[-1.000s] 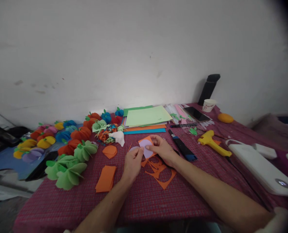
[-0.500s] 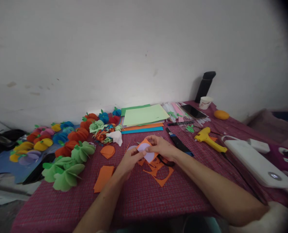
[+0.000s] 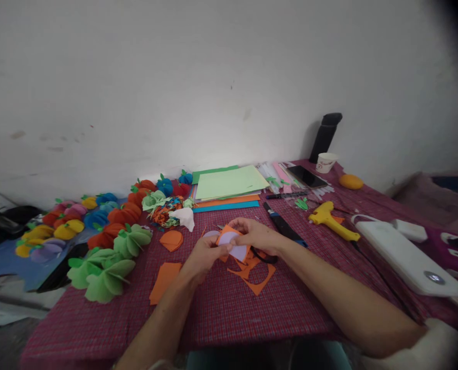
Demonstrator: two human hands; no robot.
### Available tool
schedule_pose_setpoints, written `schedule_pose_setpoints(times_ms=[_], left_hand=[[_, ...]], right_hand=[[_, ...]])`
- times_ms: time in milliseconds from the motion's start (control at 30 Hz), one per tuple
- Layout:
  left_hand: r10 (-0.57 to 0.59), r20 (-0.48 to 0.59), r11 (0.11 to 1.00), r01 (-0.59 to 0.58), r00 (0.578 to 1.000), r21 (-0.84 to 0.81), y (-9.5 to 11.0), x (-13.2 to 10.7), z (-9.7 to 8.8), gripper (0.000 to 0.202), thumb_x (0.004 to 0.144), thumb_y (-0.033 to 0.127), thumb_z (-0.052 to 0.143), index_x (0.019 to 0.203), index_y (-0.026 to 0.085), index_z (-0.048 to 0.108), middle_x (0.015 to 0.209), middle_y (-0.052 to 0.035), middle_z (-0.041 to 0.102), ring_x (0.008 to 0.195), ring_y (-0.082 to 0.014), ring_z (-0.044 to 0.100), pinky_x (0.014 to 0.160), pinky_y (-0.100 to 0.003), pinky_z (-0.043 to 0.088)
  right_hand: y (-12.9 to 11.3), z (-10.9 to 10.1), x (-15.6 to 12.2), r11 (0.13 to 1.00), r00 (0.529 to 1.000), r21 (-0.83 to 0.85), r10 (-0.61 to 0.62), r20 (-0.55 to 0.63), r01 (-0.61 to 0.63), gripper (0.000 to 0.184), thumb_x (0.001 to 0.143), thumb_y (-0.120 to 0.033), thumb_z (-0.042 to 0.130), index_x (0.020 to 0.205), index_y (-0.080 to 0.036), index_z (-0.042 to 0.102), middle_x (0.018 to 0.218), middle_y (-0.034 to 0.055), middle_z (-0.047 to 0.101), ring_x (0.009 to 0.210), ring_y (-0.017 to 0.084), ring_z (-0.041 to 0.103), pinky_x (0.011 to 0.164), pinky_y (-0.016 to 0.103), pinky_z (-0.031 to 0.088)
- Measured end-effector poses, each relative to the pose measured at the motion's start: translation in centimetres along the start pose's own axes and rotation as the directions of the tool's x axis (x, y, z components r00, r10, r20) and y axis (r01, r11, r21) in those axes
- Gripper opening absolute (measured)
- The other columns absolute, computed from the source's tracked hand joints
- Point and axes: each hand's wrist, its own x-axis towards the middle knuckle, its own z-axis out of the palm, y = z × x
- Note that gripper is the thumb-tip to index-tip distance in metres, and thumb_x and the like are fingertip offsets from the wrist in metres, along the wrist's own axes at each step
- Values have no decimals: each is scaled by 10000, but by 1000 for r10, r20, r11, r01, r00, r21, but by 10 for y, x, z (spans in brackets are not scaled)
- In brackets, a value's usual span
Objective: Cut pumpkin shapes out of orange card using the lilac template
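A rounded lilac paper piece (image 3: 239,253) lies against an orange paper piece (image 3: 224,230), both held above the table. My left hand (image 3: 202,257) pinches their left edge between thumb and fingers. From the upper right, my right hand (image 3: 254,234) grips them too, its thumb pressing on the lilac face. Beneath the hands are cut orange paper scraps (image 3: 260,285) and scissors with a black handle (image 3: 266,256), partly hidden. Another lilac piece (image 3: 212,234) shows behind my left hand. To the left lie rounded orange cut-outs (image 3: 170,240) and a stack of orange rectangles (image 3: 165,282).
Paper pumpkins (image 3: 107,277) in several colours crowd the left. Coloured sheets (image 3: 229,182) lie at the back. Rightward are a dark blue-black tool (image 3: 285,226), a yellow glue gun (image 3: 332,221), a phone (image 3: 308,176), a paper cup (image 3: 326,163) and a white power bank (image 3: 409,257).
The lilac and orange papers have tilted slightly in my fingers, and the lilac face now looks wider and more rounded. Both hands keep their grip in nearly the same place.
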Motion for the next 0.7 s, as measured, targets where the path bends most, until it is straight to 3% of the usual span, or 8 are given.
schedule_pose_setpoints(times_ms=[167, 300, 500, 700], left_hand=[[44, -180, 990, -67, 983, -123, -2, 3, -3, 264, 624, 334, 685, 771, 115, 670, 709, -49, 650, 658, -147, 552, 664, -271, 411], [86, -289, 977, -138, 954, -164, -2, 5, -2, 233, 596, 319, 703, 714, 122, 664, 666, -28, 644, 617, -129, 545, 649, -264, 409], [52, -297, 970, -118, 954, -211, -5, 6, 2, 228, 602, 304, 700, 710, 113, 641, 622, -14, 615, 551, -99, 501, 582, -240, 385], [-25, -267, 981, -28, 964, -191, -4, 6, -2, 267, 606, 348, 696, 712, 109, 642, 641, -40, 628, 540, -99, 507, 521, -214, 335]], right_hand=[[1, 0, 0, 998, 998, -59, 33, -60, -37, 248, 679, -341, 668, 811, -136, 625, 690, 14, 644, 550, 83, 552, 512, 177, 425], [4, 3, 0, 995, 996, -58, 78, -44, -80, 248, 662, -350, 684, 746, -120, 648, 641, 10, 634, 500, 58, 511, 486, 160, 388], [16, 5, 3, 997, 999, -73, 32, -33, -34, 220, 672, -328, 669, 642, -112, 642, 538, -5, 596, 442, 51, 451, 467, 181, 345], [12, 5, 2, 999, 999, -10, 48, -8, -49, 161, 636, -272, 680, 614, -118, 639, 491, -25, 577, 428, 53, 442, 470, 190, 333]])
